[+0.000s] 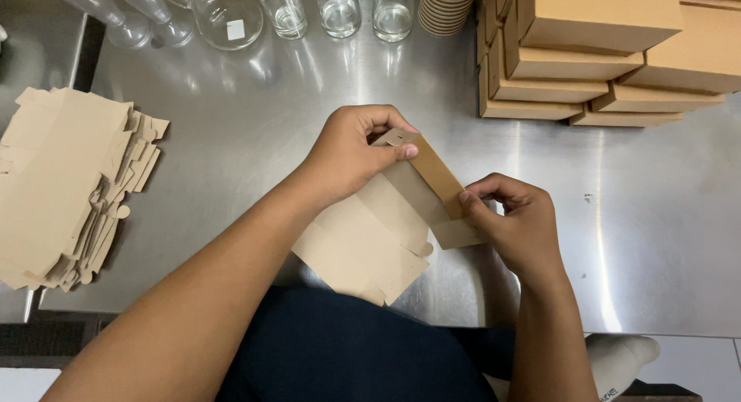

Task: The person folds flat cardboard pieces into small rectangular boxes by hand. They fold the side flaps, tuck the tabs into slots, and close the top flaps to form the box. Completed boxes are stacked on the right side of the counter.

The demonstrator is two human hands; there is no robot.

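Both my hands hold one flat brown cardboard box blank (pixel 370 240) over the steel table (pixel 255 124). My left hand (pixel 351 151) grips its upper edge, thumb pressed on a raised side flap (pixel 432 174). My right hand (pixel 517 220) pinches the lower end of that same flap between thumb and fingers. The flap stands folded up from the rest of the blank, which lies tilted toward my body.
A pile of flat brown box blanks (pixel 65 186) lies at the left table edge. Stacked folded brown boxes (pixel 594 54) stand at the back right. Clear glass bottles (pixel 340 8) and a stack of paper cups (pixel 446 8) line the back.
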